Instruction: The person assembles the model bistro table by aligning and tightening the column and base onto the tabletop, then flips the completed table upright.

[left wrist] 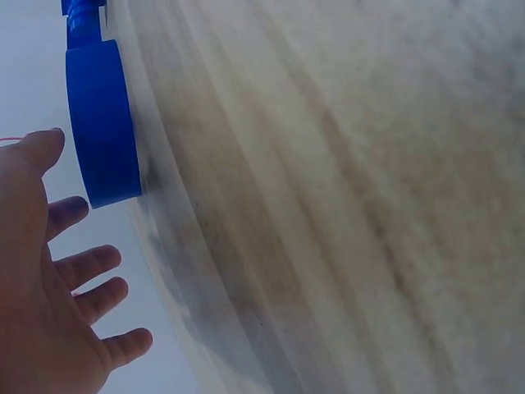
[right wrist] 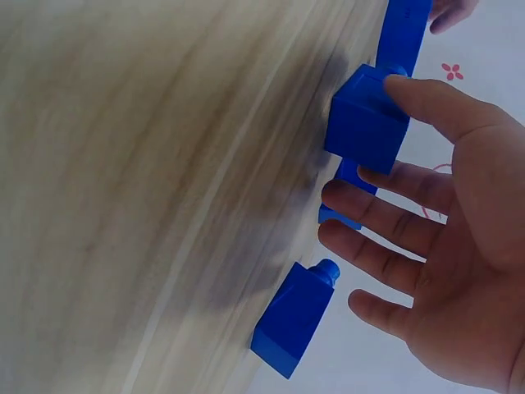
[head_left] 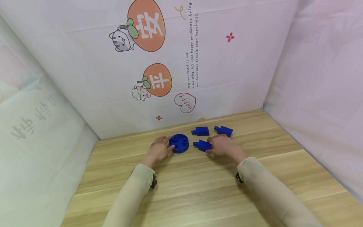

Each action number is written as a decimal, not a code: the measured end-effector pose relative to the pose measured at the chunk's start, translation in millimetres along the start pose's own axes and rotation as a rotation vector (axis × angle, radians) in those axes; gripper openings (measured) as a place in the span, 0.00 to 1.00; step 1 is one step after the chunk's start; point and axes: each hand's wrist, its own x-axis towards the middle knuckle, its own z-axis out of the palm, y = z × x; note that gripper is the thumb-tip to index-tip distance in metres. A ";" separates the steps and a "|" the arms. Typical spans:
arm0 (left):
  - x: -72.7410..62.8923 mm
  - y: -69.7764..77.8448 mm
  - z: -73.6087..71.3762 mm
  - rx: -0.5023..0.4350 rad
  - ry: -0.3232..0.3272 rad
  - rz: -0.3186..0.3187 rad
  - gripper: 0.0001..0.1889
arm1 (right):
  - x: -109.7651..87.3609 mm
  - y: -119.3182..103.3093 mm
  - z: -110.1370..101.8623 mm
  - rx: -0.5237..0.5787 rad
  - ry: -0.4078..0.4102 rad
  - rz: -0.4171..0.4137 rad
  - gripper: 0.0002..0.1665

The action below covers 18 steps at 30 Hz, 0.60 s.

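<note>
Wood-grain table [head_left: 184,195], printed white wall [head_left: 241,69]; the right hand [head_left: 222,145] pinches one blue block [head_left: 203,145] thumb-to-forefinger, the left hand [head_left: 158,150], loosely spread, beside a blue disc [head_left: 181,146] (touching? can't tell).

The head view is bright; wrist views dimmer, tabletop [left wrist: 394,164] blurred.

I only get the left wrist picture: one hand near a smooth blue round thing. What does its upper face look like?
Observer: The head view shows three round sockets on the blue disc.
Visitor: Where's the other hand?
Observer: The right hand holds a blue block between thumb and finger.
Visitor: Are there more blocks like it?
Observer: Yes, a second block and a third block lie farther back, nearer the printed wall covering.
</note>
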 end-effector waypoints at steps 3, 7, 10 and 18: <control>-0.3 0.0 1.2 0.000 0.002 0.008 0.34 | 1.5 -0.4 2.0 -0.020 0.002 -0.020 0.34; 0.1 -0.4 2.7 -0.002 0.001 0.018 0.34 | 3.1 -0.7 3.8 -0.036 0.001 -0.022 0.32; 0.5 -0.9 4.3 -0.001 0.001 0.022 0.34 | 4.6 -0.8 4.8 -0.039 0.005 -0.016 0.30; 0.1 -1.3 5.9 -0.029 0.000 0.005 0.34 | 8.8 -0.5 5.6 0.015 0.030 0.011 0.26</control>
